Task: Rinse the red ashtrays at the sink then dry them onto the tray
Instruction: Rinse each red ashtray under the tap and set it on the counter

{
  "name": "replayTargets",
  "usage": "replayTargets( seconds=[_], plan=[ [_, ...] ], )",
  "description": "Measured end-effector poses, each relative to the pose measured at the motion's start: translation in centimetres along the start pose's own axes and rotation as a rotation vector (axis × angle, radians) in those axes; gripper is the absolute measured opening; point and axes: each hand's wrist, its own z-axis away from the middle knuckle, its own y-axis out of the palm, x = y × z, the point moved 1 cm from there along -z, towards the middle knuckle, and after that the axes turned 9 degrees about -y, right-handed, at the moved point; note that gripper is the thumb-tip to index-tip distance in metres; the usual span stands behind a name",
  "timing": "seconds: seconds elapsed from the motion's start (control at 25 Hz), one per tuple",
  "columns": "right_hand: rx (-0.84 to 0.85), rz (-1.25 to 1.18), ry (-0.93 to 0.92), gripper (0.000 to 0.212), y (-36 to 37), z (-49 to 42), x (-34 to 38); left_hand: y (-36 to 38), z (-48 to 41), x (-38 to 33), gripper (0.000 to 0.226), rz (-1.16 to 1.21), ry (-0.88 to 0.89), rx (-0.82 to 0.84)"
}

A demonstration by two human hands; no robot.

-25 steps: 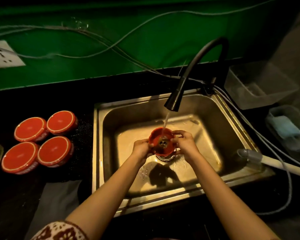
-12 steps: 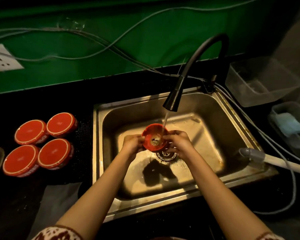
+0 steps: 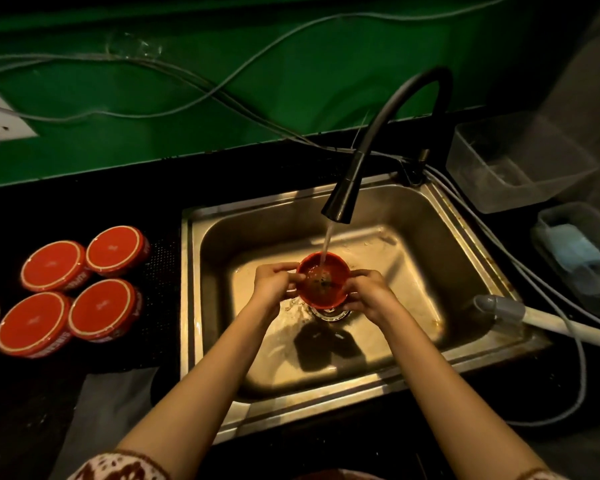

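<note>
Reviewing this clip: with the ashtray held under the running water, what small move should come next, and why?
Probably tip the red ashtray to pour it out into the sink. It sits mouth-up between the left hand and right hand, the faucet stream lands inside it, and dark specks show in the pooled water.

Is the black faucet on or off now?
On: a stream of water falls from the faucet into the red ashtray held over the sink.

green wall | black counter | white socket | dim warm light
</note>
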Motion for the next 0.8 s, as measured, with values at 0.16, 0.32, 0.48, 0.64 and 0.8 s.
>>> replayTargets(
  seconds=[0.16, 0.32, 0.48, 0.64, 0.8],
  plan=[
    [0.030, -0.047, 0.011, 0.035, 0.8, 0.2, 0.2, 0.0, 0.6, -1.6, 0.042, -0.115, 0.189, -0.031],
    [0.043, -0.008, -0.078, 0.042, 2.1, 0.3, 0.9, -1.6, 0.3, -1.9, 0.042, -0.087, 0.202, -0.049],
    [0.074, 0.068, -0.250, 0.048, 3.1, 0.2, 1.7, -2.7, 0.1, -1.1, 0.045, 0.096, 0.113, -0.051],
    [0.078, 0.120, -0.278, 0.039, 2.4, 0.6, 2.1, -2.0, -0.1, -0.4, 0.043, 0.167, 0.034, -0.012],
    [-0.008, 0.090, -0.213, 0.026, 0.2, 0.5, 1.8, 0.5, 0.1, 0.1, 0.036, 0.093, -0.037, 0.057]
  ],
)
